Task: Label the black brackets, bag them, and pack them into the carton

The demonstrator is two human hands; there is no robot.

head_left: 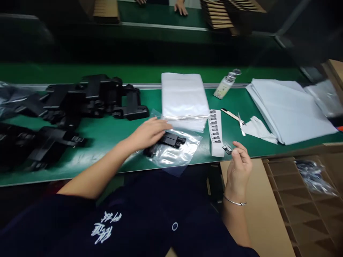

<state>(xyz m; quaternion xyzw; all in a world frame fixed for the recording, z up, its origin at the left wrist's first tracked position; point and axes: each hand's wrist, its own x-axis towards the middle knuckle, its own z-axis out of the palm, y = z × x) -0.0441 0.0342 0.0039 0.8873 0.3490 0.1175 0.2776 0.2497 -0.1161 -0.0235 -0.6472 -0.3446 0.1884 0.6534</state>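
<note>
My left hand (148, 132) lies flat, fingers stretched, on a black plastic part (171, 140) inside a clear plastic bag (175, 151) on the green table (107, 128). My right hand (238, 167) is raised near the table's front edge and pinches a small label sticker (227, 149) between thumb and fingers. Just left of it lies a white strip of printed labels (215, 132). A stack of clear bags (184, 95) sits behind the bagged part.
Several black plastic parts (93, 96) are piled on the left. A small bottle (224, 85), tweezers (241, 124) and white sheets (289, 107) lie on the right. A cardboard box with dividers (302, 207) stands at lower right. Another person's hands (180, 7) rest on the far table.
</note>
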